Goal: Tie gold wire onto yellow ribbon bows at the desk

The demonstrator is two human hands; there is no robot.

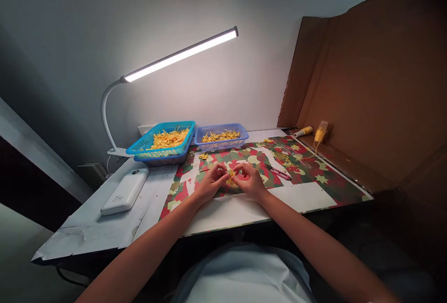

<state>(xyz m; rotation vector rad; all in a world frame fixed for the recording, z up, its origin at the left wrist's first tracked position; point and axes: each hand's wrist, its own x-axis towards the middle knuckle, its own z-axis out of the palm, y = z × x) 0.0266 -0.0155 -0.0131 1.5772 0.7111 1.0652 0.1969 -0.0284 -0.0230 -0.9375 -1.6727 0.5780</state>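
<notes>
Pinching a yellow piece (231,178) with left hand (212,182) and right hand (250,182), you seemingly steady it from both sides; lamp (181,56) lit (likely for fine detail), snips (279,172) nearby.

My table (87,226) carries a printed sheet (309,181), and left of that lies my power bank (125,194). On the sheet I have snips (279,172) and a yellow piece (204,157). Toward the back sit a blue basket (171,159), under a teal one (161,152), and a violet basket (223,144).
</notes>
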